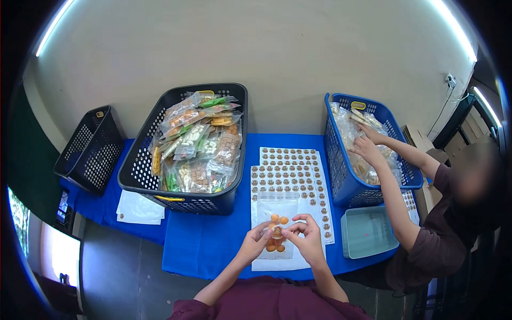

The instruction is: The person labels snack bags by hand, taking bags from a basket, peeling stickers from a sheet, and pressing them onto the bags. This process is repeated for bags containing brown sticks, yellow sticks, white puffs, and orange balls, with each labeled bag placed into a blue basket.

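Note:
My left hand [256, 241] and my right hand [305, 234] meet over a clear snack bag [277, 210] with orange snacks inside, lying on a white sticker sheet [285, 178]. Between the fingertips of both hands is a small round brown sticker [277, 231], pressed against the bag. Rows of the same brown stickers cover the sheets beyond the bag.
A black basket [232, 200] full of packed snack bags stands at the left of the blue table [202, 240]. A co-worker's hands [368, 144] reach into a blue basket [341, 176] of bags at the right. A teal tray [368, 232], an empty black basket [88, 149] and white sheets [140, 209] lie around.

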The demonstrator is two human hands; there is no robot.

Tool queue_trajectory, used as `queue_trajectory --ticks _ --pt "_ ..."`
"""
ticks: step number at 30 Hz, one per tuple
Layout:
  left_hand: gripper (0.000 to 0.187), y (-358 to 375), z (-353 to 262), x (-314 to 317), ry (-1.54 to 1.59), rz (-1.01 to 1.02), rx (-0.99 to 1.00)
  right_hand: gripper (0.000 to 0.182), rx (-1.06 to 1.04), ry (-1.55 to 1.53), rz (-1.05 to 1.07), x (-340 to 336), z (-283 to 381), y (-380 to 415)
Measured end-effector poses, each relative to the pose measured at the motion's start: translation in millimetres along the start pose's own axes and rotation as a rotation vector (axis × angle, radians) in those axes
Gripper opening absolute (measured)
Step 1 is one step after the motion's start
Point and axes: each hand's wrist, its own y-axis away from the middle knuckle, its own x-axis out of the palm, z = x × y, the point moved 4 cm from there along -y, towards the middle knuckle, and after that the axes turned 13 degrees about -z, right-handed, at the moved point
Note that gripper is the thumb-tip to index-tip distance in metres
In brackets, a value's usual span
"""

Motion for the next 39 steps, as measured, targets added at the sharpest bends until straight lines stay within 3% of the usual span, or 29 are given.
queue_trajectory --ticks 14,28,36,39 --pt "0.040 7.0 2.6 14.2 -0.030 -0.008 0.039 0.041 -0.006 0.007 0.036 -10.9 -3.8 -1.6" --pt "0.040 6.8 11.0 23.2 -0.099 0.025 -0.012 0.047 0.109 -0.209 0.077 -29.5 -4.8 3.8" --pt "0.039 3.0 12.1 27.5 -0.086 0.000 -0.009 0.045 -0.001 -0.101 0.043 -32.9 -2.3 1.7" --pt "0.039 3.0 19.4 28.8 -0.059 -0.038 -0.108 0.043 -0.061 -0.058 0.003 -32.2 1.8 2.5"
